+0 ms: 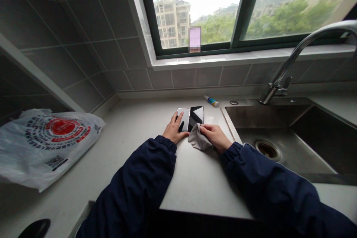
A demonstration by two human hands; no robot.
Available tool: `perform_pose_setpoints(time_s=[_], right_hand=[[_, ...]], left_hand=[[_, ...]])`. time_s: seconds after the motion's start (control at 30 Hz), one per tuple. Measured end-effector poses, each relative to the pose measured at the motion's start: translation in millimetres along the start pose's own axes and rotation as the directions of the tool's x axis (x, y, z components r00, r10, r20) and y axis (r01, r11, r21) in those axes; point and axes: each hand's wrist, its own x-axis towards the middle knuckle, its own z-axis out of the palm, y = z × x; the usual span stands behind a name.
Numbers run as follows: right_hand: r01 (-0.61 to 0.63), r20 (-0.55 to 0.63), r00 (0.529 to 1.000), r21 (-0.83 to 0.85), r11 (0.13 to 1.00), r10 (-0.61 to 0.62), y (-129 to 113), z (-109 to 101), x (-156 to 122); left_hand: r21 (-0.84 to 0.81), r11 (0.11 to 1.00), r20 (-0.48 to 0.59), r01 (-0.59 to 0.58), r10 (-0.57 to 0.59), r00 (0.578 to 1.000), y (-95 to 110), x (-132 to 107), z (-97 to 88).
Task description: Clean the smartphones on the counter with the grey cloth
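Your left hand (175, 128) lies spread on a silver-edged smartphone (184, 116), while your right hand (215, 136) pinches a grey cloth (198, 140) against a dark phone (196, 114) beside it on the counter (195, 182). Pressing hard could skid either phone toward the steel sink (267, 137); the cloth hides the dark phone's lower corner

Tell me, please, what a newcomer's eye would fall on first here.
The bright window above the counter draws the eye first, with a chrome faucet arching in at right. At centre, the left hand rests on one of two side-by-side phones, and the right hand holds a grey cloth to the other. A white, red-printed plastic bag lies far left.
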Motion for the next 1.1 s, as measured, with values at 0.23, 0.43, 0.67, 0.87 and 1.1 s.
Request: perform_pose_setpoints(time_s=[0.23,0.43,0.67,0.87,1.1], right_hand=[[0.011,-0.06,0.998,-0.004,1.0,-0.012,3.5,0.7,-0.4],[-0.001,-0.077,0.997,0.028,1.0,0.003,4.8,1.6,-1.5],[-0.009,-0.102,0.995,0.055,0.998,0.014,4.2,1.5,-1.4],[0.003,-0.126,0.992,0.061,0.998,0.005,4.0,0.9,-0.1],[0.023,-0.146,0.989,0.078,0.997,-0.011,1.4,1.5,-0.9]], left_hand=[[0.033,0.999,0.006,0.017,-0.018,1.0,4.2,0.2,-3.1],[0.047,0.997,0.006,0.053,-0.054,0.999,7.0,-1.4,-2.6],[0.039,0.998,0.0,0.04,-0.04,0.999,3.4,-1.4,-1.6],[0.011,0.999,-0.03,0.034,-0.033,0.999,0.4,-1.1,0.5],[-0.021,1.0,-0.063,0.008,-0.01,0.998,4.3,-1.3,-0.7]])
